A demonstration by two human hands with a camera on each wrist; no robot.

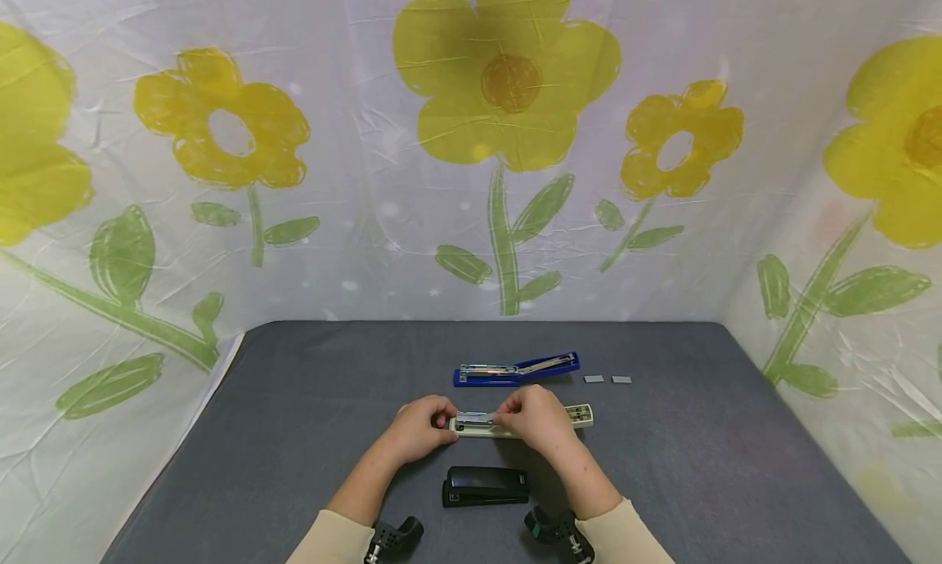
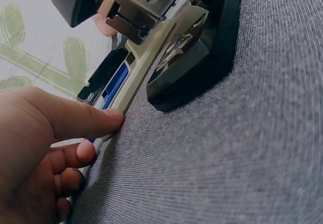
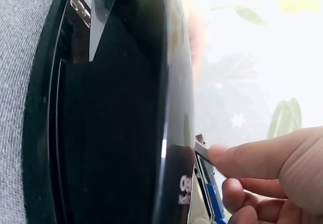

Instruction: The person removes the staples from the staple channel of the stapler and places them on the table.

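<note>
A cream stapler [image 1: 585, 416] lies opened out flat, its metal magazine [image 1: 471, 419] facing up at the left. My left hand [image 1: 421, 429] grips the stapler's left end, thumb at the near edge and fingers at the far side. Over the magazine's right part, my right hand [image 1: 540, 419] pinches a small grey strip of staples [image 3: 201, 149] between thumb and index finger; the fingertips hide most of it. The right hand covers the stapler's middle. Nearer to me, between the forearms, a black stapler [image 1: 486, 486] rests on the table.
Behind the cream stapler lies a blue stapler [image 1: 518, 371], opened out. Two small grey staple strips [image 1: 593, 378] lie to its right. Dark grey cloth covers the table [image 1: 294, 433]. A flowered curtain [image 1: 368, 221] hangs round its back and sides.
</note>
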